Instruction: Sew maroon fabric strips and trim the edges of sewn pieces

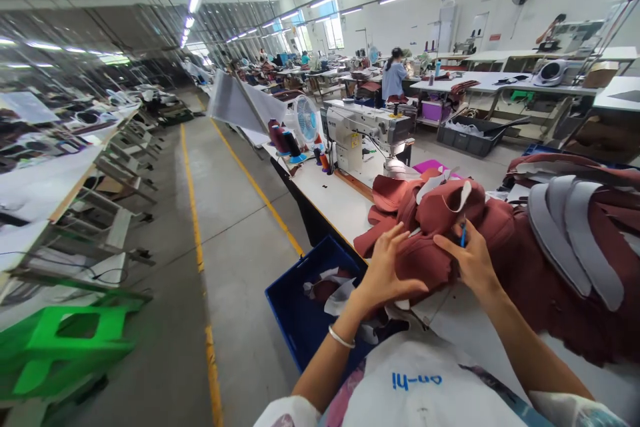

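Blue crate point(295, 310) on the floor, tucked against the table's point(330, 203) left edge near its near corner; inside, loose scraps of white and maroon cloth point(333, 293); its near end is cut off behind the person's left forearm. Further off, a dark grey bin point(467, 140) on the floor under another bench; contents pale, too small to make out.

Left hand point(385, 270) lies flat on the maroon fabric piece point(433, 250), fingers apart and spread, pressing rather than gripping; thin bracelet point(341, 337) on that wrist. Right hand point(470, 260) is curled shut around a small blue-handled tool point(463, 235); only a sliver of the handle shows between the fingers, the working end hidden, so its kind cannot be told. The fabric piece sits at the table's near edge, bunched between both hands, touching the larger heap behind it.

Heap of maroon pieces with grey lining point(565, 240) fills the table's right side, running out of the right edge of view. Sewing machine point(365, 128) stands at the table's far end; small fan point(306, 119) just beside it at the far left corner. Green stool point(60, 340) across the aisle, blurred and partly cropped. A seated person point(394, 77) works at a far bench, back turned.
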Tool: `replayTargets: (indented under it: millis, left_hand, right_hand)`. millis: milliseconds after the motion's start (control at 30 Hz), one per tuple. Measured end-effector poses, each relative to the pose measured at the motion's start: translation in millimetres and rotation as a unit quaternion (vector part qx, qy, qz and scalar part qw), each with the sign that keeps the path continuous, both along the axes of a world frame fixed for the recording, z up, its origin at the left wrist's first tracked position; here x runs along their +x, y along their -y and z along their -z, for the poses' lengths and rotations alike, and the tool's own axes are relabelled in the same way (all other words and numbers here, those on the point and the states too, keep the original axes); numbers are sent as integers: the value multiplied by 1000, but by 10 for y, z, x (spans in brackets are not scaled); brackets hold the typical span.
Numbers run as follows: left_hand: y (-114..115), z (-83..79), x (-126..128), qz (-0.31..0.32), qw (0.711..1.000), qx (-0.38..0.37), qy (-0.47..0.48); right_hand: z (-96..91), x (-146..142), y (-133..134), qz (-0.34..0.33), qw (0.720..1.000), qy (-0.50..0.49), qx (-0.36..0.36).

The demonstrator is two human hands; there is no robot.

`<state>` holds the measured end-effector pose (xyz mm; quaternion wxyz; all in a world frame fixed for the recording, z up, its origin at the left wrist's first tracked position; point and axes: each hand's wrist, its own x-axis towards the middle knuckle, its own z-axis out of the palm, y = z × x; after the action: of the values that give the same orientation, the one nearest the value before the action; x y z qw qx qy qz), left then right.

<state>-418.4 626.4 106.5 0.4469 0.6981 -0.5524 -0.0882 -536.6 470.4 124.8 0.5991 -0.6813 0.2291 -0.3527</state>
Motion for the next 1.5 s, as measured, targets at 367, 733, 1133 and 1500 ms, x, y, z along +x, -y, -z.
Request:
replayTargets:
  millis: [367, 733, 1133, 1500]
  left_hand:
    - [63, 160, 215, -205, 947, -62, -240]
    - [56, 56, 280, -213, 955, -47, -200]
    - [75, -118, 191, -168, 971, -17, -170]
    - [54, -295, 97, -227, 839, -200, -453]
  right_hand:
    - [-147, 215, -23, -193, 981, -13, -12]
    - [-67, -4, 375, -114, 806, -220, -538]
    - [-246, 119, 434, -178, 715, -206, -644]
    - [356, -51, -333, -96, 901, -80, -416]
